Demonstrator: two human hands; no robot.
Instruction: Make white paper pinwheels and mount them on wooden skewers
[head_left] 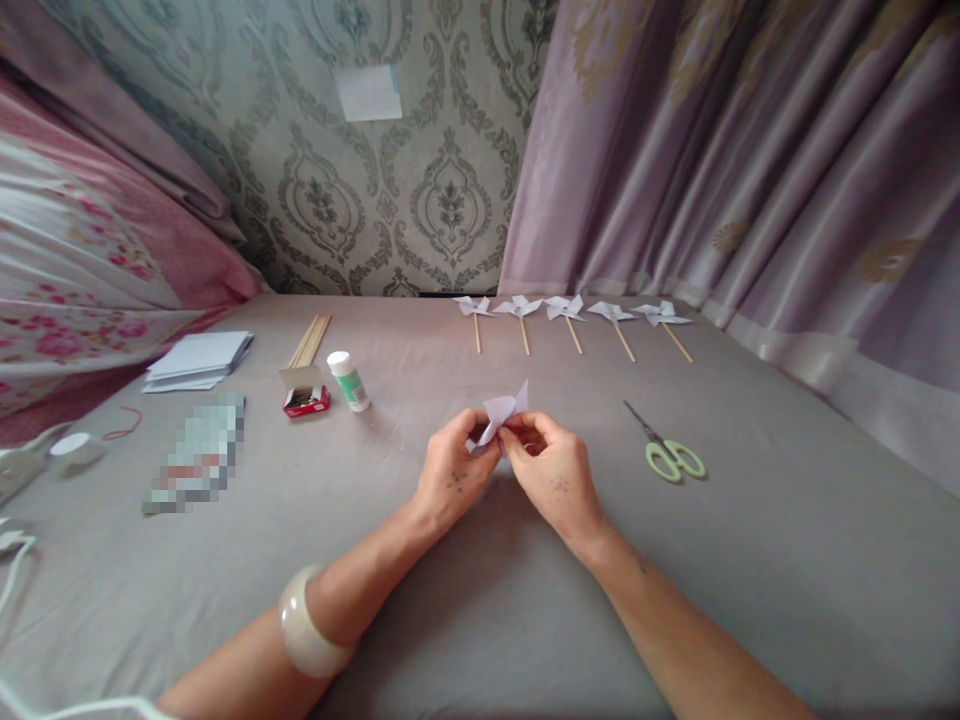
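A white paper pinwheel (501,408) is held between my two hands above the grey cloth, its folded blades pointing up and away from me. My left hand (459,468) pinches it from the left side, fingers partly hidden behind the paper. From the right, my right hand (553,468) presses thumb and fingers together at the paper's lower middle. Whether a stick or pin is between the fingers cannot be seen. To the right of my hands lie scissors (667,450) with light green handles, blades pointing away.
Several finished pinwheels on sticks (565,308) lie in a row at the back. On the left are a glue stick (349,382), a small red box (306,402), wooden sticks (309,342), stacked white paper (199,360), a blurred packet (196,455) and white cables (15,580).
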